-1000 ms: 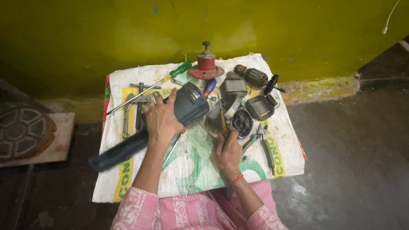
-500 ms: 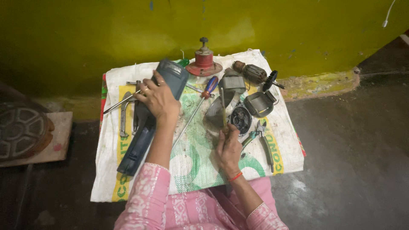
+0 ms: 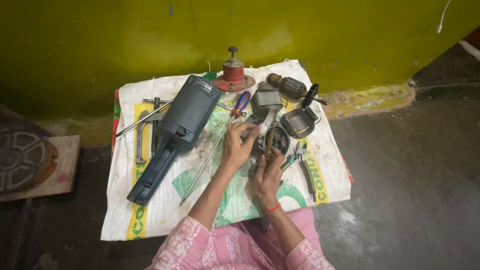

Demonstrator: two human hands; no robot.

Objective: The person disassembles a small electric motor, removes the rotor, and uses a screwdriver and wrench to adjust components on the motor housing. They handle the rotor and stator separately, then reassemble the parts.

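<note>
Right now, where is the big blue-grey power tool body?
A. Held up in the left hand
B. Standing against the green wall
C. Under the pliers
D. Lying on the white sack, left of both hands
D: the blue-grey power tool body lies flat on the white sack, while the left hand and right hand work at a small round metal part to its right.
</note>
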